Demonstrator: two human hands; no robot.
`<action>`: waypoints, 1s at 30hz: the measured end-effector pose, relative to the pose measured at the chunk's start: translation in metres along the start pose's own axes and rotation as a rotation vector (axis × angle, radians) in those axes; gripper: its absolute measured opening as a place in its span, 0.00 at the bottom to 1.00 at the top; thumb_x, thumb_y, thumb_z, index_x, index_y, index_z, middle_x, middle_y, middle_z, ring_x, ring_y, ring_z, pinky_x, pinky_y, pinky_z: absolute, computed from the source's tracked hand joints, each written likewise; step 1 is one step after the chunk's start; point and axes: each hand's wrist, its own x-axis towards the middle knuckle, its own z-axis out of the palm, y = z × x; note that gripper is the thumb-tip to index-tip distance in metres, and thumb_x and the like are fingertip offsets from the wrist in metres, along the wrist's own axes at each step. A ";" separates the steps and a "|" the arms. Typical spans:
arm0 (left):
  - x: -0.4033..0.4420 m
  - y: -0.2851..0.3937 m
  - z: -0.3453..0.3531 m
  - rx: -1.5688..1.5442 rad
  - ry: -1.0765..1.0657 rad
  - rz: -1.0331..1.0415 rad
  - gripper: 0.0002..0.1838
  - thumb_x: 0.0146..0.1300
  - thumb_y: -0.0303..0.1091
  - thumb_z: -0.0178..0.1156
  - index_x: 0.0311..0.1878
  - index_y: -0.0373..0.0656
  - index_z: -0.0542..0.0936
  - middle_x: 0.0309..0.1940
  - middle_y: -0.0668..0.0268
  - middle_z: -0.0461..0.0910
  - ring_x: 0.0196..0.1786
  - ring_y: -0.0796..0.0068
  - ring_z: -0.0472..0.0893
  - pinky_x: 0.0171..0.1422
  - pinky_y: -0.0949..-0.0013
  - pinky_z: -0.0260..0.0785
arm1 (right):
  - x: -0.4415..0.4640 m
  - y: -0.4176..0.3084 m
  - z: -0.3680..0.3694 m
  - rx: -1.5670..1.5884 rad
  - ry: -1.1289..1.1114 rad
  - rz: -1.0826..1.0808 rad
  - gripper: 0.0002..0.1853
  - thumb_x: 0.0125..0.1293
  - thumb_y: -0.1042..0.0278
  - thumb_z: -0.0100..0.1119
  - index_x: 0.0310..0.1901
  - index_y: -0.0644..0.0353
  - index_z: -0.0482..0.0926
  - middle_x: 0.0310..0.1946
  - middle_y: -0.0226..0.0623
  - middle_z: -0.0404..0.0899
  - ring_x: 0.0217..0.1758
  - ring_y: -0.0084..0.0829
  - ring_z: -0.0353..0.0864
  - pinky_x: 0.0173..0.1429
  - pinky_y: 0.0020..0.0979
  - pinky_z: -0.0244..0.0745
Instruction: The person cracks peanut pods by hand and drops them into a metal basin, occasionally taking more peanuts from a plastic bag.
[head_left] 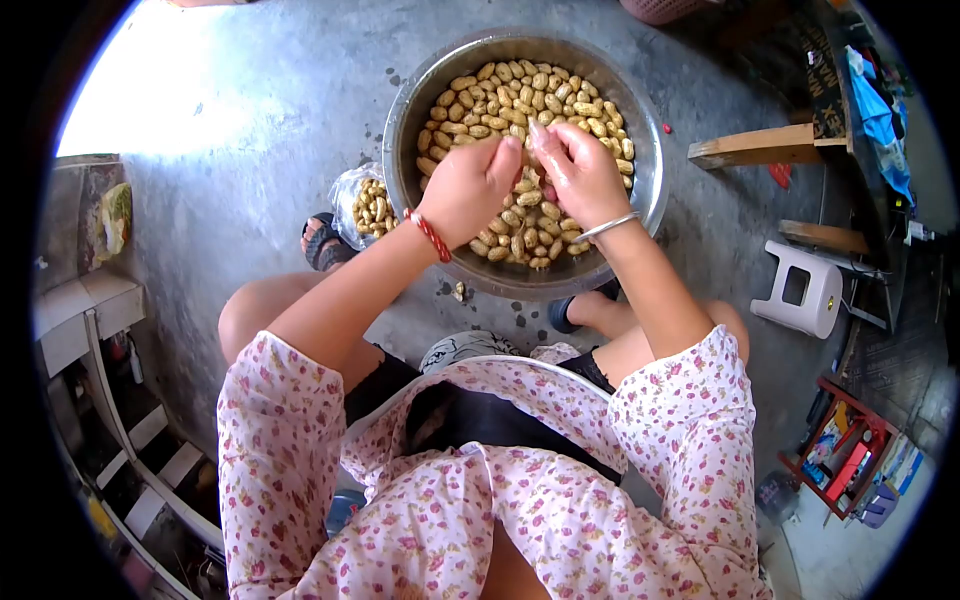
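Above a wide metal basin (pixel 655 190) of unshelled peanuts (pixel 520 95), both of my hands are held close together. My left hand (pixel 475 185) is closed, thumb up and fingers curled under; whatever is in it is hidden. My right hand (pixel 583 178) is closed too, thumb and fingers pinched on what looks like a peanut (pixel 530 180), its pale shell partly showing between the hands. The skin of the right fingers looks wet. Many peanuts lie in the basin under and around both hands. A red braided band is on the left wrist, a silver bangle on the right.
A clear plastic bag (pixel 347 190) with peanuts stands against the basin's left side. At right are a white plastic stool (pixel 800 290), a wooden table leg (pixel 755 147) and a red crate (pixel 850 450). Shelving (pixel 110 390) is at left. A shell bit (pixel 459 291) lies on the floor.
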 end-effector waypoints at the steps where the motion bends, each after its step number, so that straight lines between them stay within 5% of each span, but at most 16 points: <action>1: 0.005 -0.001 0.001 -0.228 -0.043 -0.178 0.21 0.69 0.43 0.44 0.28 0.35 0.75 0.17 0.61 0.74 0.21 0.65 0.75 0.30 0.60 0.67 | -0.004 -0.006 0.000 -0.257 0.084 -0.162 0.18 0.68 0.54 0.53 0.28 0.60 0.75 0.17 0.40 0.73 0.17 0.35 0.73 0.24 0.35 0.67; 2: 0.005 0.026 -0.011 -0.533 -0.174 -0.545 0.24 0.69 0.43 0.43 0.26 0.33 0.75 0.16 0.66 0.71 0.22 0.74 0.72 0.29 0.63 0.66 | -0.006 -0.014 0.001 -0.445 0.131 -0.317 0.17 0.67 0.54 0.53 0.29 0.61 0.75 0.18 0.41 0.75 0.18 0.39 0.74 0.25 0.37 0.67; 4: 0.003 0.023 -0.002 -0.342 -0.096 -0.343 0.23 0.68 0.43 0.43 0.26 0.34 0.75 0.17 0.63 0.73 0.21 0.70 0.73 0.29 0.63 0.67 | -0.005 -0.017 0.001 -0.719 0.196 -0.509 0.16 0.67 0.56 0.51 0.29 0.62 0.74 0.19 0.43 0.76 0.21 0.45 0.77 0.26 0.40 0.69; 5: 0.000 0.023 0.002 -0.247 -0.058 -0.243 0.23 0.68 0.43 0.44 0.25 0.34 0.75 0.17 0.62 0.74 0.21 0.68 0.74 0.29 0.62 0.67 | -0.003 -0.014 0.004 -0.607 0.212 -0.386 0.16 0.67 0.57 0.50 0.28 0.61 0.74 0.18 0.42 0.75 0.20 0.43 0.76 0.25 0.39 0.69; 7: -0.005 0.026 0.003 0.486 0.224 0.417 0.20 0.66 0.44 0.49 0.22 0.40 0.73 0.20 0.58 0.77 0.21 0.55 0.76 0.26 0.59 0.69 | 0.004 -0.005 0.011 -0.378 0.246 -0.135 0.16 0.68 0.57 0.49 0.28 0.60 0.72 0.15 0.40 0.73 0.17 0.39 0.75 0.23 0.37 0.68; 9: 0.002 0.024 -0.001 0.718 0.267 0.695 0.14 0.64 0.39 0.51 0.26 0.41 0.74 0.18 0.59 0.74 0.22 0.56 0.76 0.27 0.58 0.69 | 0.006 0.001 0.005 0.563 -0.141 0.552 0.25 0.70 0.51 0.45 0.23 0.63 0.76 0.13 0.42 0.71 0.15 0.31 0.71 0.24 0.36 0.67; 10: 0.004 0.024 -0.003 0.762 0.239 0.745 0.14 0.64 0.40 0.52 0.26 0.42 0.74 0.18 0.59 0.74 0.21 0.57 0.76 0.27 0.57 0.70 | 0.005 0.003 0.006 0.452 -0.080 0.508 0.26 0.70 0.49 0.44 0.22 0.63 0.76 0.13 0.43 0.71 0.14 0.32 0.71 0.23 0.36 0.66; 13: 0.008 0.020 0.006 0.739 0.277 0.602 0.17 0.65 0.44 0.51 0.24 0.45 0.75 0.17 0.62 0.75 0.19 0.61 0.77 0.25 0.60 0.70 | 0.006 0.002 0.013 0.110 0.098 0.359 0.30 0.70 0.46 0.41 0.18 0.60 0.75 0.12 0.45 0.71 0.13 0.35 0.71 0.21 0.35 0.66; 14: 0.009 0.023 0.008 0.521 0.222 0.400 0.18 0.67 0.45 0.48 0.25 0.46 0.75 0.18 0.65 0.75 0.16 0.66 0.73 0.20 0.64 0.65 | 0.007 -0.002 0.015 -0.007 0.151 0.307 0.31 0.70 0.44 0.40 0.17 0.60 0.74 0.12 0.45 0.71 0.13 0.36 0.71 0.20 0.35 0.66; 17: 0.012 0.038 -0.002 -0.631 -0.119 -0.558 0.19 0.69 0.46 0.44 0.25 0.46 0.74 0.16 0.69 0.70 0.14 0.75 0.64 0.17 0.70 0.55 | 0.004 -0.016 0.015 -0.601 0.308 -0.450 0.27 0.68 0.46 0.48 0.16 0.57 0.72 0.13 0.40 0.73 0.15 0.41 0.73 0.20 0.36 0.67; 18: 0.010 0.031 -0.010 -0.715 -0.259 -0.619 0.20 0.69 0.47 0.43 0.26 0.45 0.72 0.16 0.71 0.65 0.16 0.81 0.59 0.18 0.74 0.49 | 0.001 -0.019 0.012 -0.770 0.277 -0.527 0.21 0.68 0.51 0.50 0.22 0.57 0.74 0.14 0.37 0.72 0.18 0.41 0.74 0.24 0.37 0.68; 22: -0.009 0.043 -0.007 -0.759 -0.120 -0.569 0.22 0.69 0.45 0.42 0.22 0.43 0.71 0.14 0.72 0.64 0.16 0.80 0.62 0.18 0.72 0.53 | 0.002 -0.019 0.015 -0.782 0.372 -0.678 0.19 0.66 0.57 0.51 0.19 0.56 0.71 0.12 0.37 0.71 0.16 0.37 0.74 0.19 0.35 0.67; 23: -0.009 0.039 0.007 -0.591 0.125 -0.359 0.21 0.69 0.42 0.44 0.21 0.41 0.72 0.13 0.67 0.68 0.15 0.70 0.68 0.20 0.67 0.59 | 0.003 -0.019 0.015 -0.660 0.320 -0.495 0.19 0.66 0.56 0.50 0.20 0.56 0.72 0.13 0.38 0.71 0.16 0.36 0.74 0.19 0.34 0.66; 25: -0.002 0.025 -0.001 0.299 0.340 0.487 0.18 0.68 0.38 0.46 0.24 0.39 0.74 0.14 0.59 0.70 0.17 0.59 0.70 0.22 0.63 0.62 | 0.004 -0.022 0.016 -0.408 0.214 -0.135 0.19 0.67 0.55 0.49 0.21 0.58 0.72 0.13 0.39 0.71 0.16 0.36 0.74 0.19 0.33 0.66; 27: -0.006 0.030 -0.008 0.444 0.262 0.619 0.15 0.66 0.34 0.48 0.25 0.36 0.74 0.18 0.53 0.71 0.22 0.49 0.72 0.30 0.55 0.66 | 0.002 -0.031 0.010 0.489 -0.138 0.556 0.23 0.69 0.49 0.44 0.22 0.55 0.71 0.10 0.30 0.65 0.08 0.25 0.60 0.13 0.27 0.51; 30: -0.003 0.019 -0.006 0.443 0.246 0.755 0.17 0.68 0.35 0.47 0.23 0.38 0.71 0.16 0.58 0.71 0.19 0.59 0.73 0.25 0.62 0.65 | -0.003 -0.035 0.001 0.630 -0.339 0.863 0.25 0.70 0.43 0.39 0.19 0.49 0.64 0.10 0.25 0.58 0.08 0.17 0.51 0.11 0.25 0.41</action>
